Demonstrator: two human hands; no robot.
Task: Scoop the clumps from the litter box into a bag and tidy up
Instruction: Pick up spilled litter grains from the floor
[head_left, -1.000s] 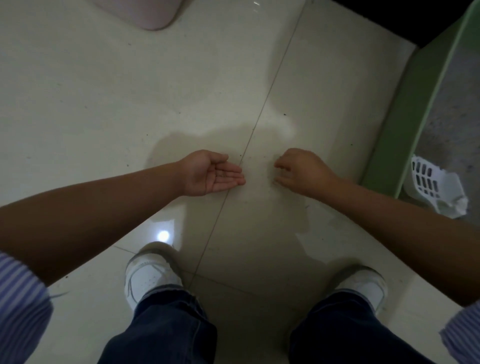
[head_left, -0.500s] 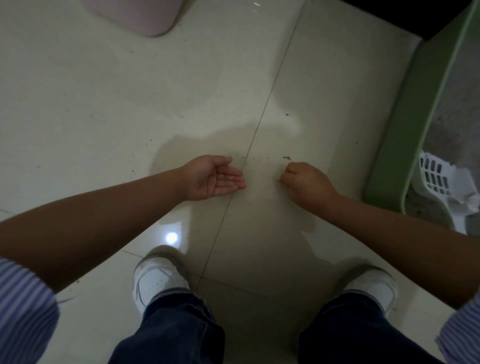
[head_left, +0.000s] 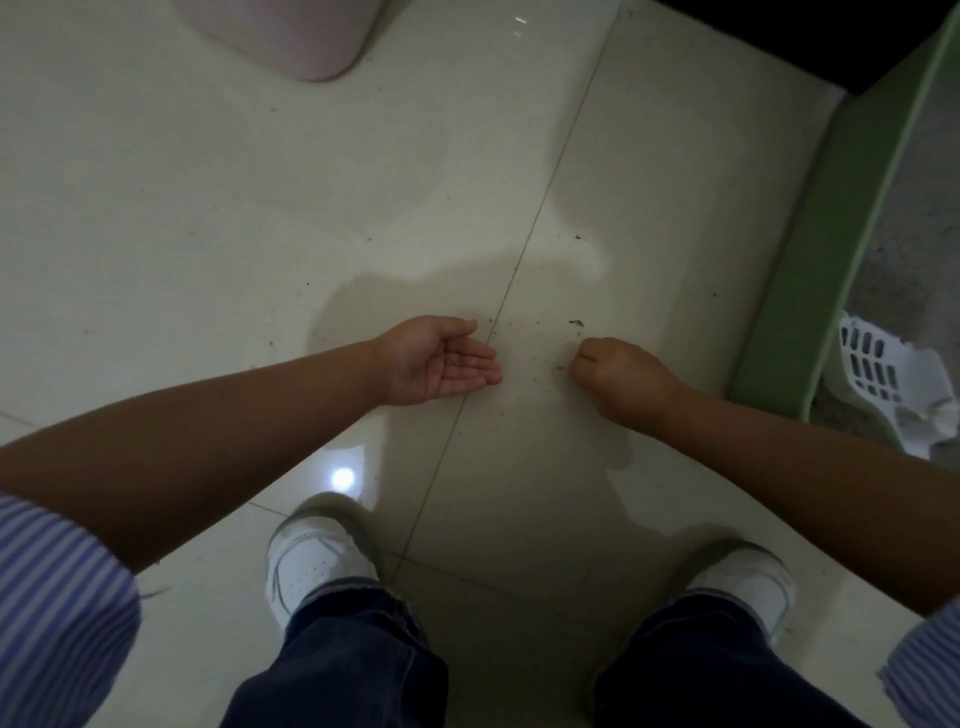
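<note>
Scattered litter grains (head_left: 540, 343) lie on the floor tiles (head_left: 208, 208) between the hands, beside the green litter box (head_left: 810, 291). Left hand (head_left: 441, 361) lies palm-up, fingers straight, holding a few grains. Right hand (head_left: 618, 374) is curled; its contents cannot be determined. The grains look light, loose and prone to rolling: pinch them singly or sweep them into the palm.

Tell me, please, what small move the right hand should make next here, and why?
Probably sweep the loose bits leftward into the cupped left hand. The right hand is curled low by the floor beside that scatter, and the left palm lies open, facing it, with a few specks already in it.
</note>
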